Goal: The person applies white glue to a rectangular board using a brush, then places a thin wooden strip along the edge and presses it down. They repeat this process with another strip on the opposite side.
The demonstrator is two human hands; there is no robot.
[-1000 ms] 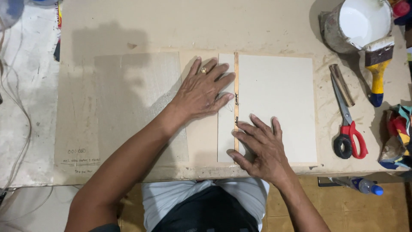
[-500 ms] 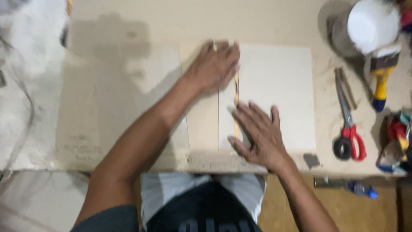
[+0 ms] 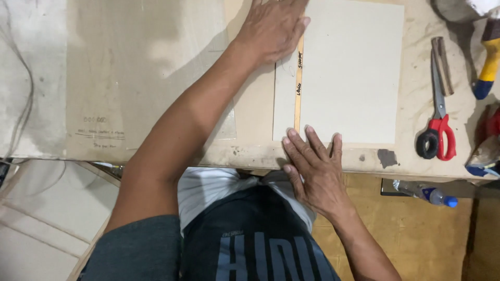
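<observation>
On the tabletop [image 3: 156, 41], largest first: big grey board [image 3: 354, 73] lying flat, narrow grey strip [image 3: 284, 104] beside it, thin wooden spacer stick [image 3: 298, 88] between them, touching both. Seemingly aligned already; nothing visibly fastened yet. Left hand [image 3: 273, 26], grip released, pressing flat on strip's far end. Right hand [image 3: 312, 166], grip released, fingers spread at the near edge by the stick. Dark handwriting on the stick. To the right: red-handled scissors [image 3: 436, 125], yellow-handled brush [image 3: 487, 62]. Below the edge, small bottle with blue cap [image 3: 432, 196].
</observation>
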